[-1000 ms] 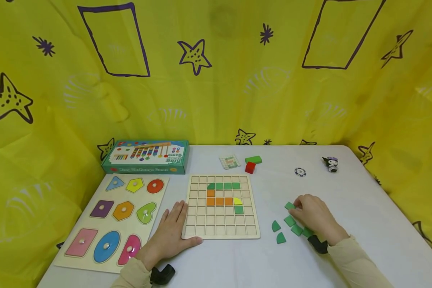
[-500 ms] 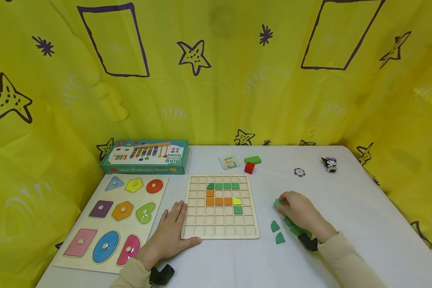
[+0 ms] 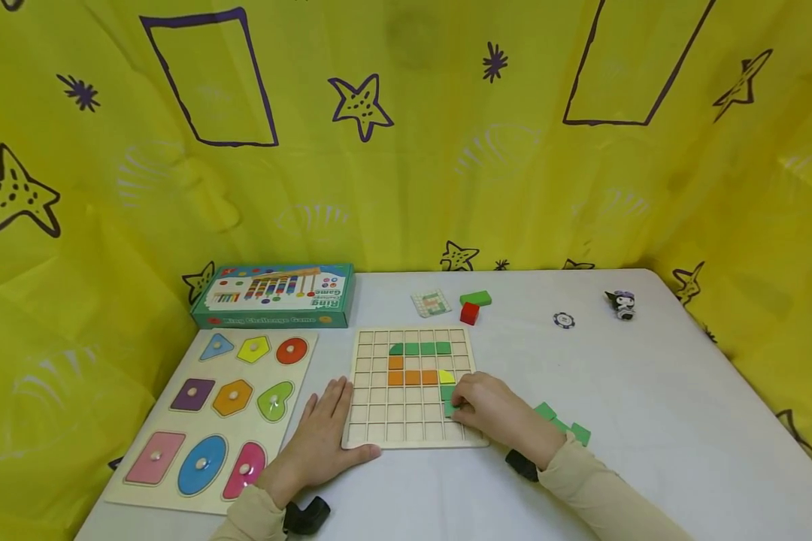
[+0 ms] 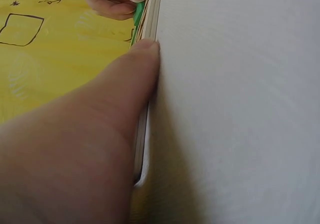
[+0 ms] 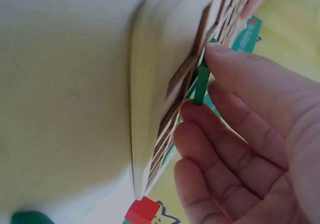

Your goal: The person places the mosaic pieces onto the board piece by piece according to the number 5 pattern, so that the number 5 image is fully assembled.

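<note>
My right hand pinches a green square tile between thumb and fingers over the right part of the wooden grid board. In the right wrist view the tile stands tilted against the grid. On the board lie a row of green tiles, an orange row, a yellow tile and another green tile just above the pinched one. My left hand lies with straight fingers along the board's left side, thumb at its front left corner. That thumb touches the board edge in the left wrist view.
Loose green tiles lie under and beside my right forearm. A knobbed shape puzzle and a game box stand left. Behind the board are a pattern card, a red cube and a green block. A chip and figurine lie right.
My right hand has picked up a green square tile from the loose ones and carried it left to the grid board. The left hand has stayed in place.
</note>
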Available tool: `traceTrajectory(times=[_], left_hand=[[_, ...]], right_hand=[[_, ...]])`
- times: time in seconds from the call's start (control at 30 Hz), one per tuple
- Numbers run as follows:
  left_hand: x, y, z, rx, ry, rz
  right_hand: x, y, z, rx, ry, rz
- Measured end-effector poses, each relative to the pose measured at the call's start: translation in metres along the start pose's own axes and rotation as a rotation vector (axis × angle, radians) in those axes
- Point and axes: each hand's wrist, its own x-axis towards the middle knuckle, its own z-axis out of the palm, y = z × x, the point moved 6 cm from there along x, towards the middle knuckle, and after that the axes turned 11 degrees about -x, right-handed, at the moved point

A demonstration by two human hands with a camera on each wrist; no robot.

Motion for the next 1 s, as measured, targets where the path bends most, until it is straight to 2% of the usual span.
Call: traceTrajectory(times=[0.13, 0.27, 0.33, 0.4, 0.5, 0.6, 0.67, 0.77, 1.0], left_hand=[[0.000, 0.000, -0.001, 0.004, 0.005, -0.002], [0.000, 0.000, -0.002, -0.014, 0.014, -0.002], [0.000, 0.000, -0.001, -0.023, 0.010, -0.004], [0.000, 0.000, 0.000, -0.022, 0.004, -0.004], [0.000, 0.000, -0.001, -0.014, 0.005, -0.003], [0.000, -0.001, -0.002, -0.006, 0.008, -0.006], [-0.001, -0.001, -0.003, -0.005, 0.010, -0.007], [-0.001, -0.002, -0.003, -0.005, 0.005, -0.005], [0.001, 0.000, 0.000, -0.008, 0.006, 0.019]], right_hand=[[-0.003, -0.004, 0.000, -0.041, 0.017, -0.074], [-0.008, -0.004, -0.002, -0.027, 0.060, -0.165], [-0.013, 0.000, -0.007, -0.017, 0.089, -0.177], [-0.019, 0.010, -0.014, -0.028, 0.114, -0.140], [-0.031, 0.032, -0.026, -0.049, 0.125, 0.002], [-0.044, 0.052, -0.033, -0.061, 0.087, 0.168], [-0.052, 0.060, -0.034, -0.065, 0.046, 0.243], [-0.061, 0.064, -0.030, -0.078, -0.003, 0.282], [-0.066, 0.057, -0.023, -0.178, -0.018, 0.263]])
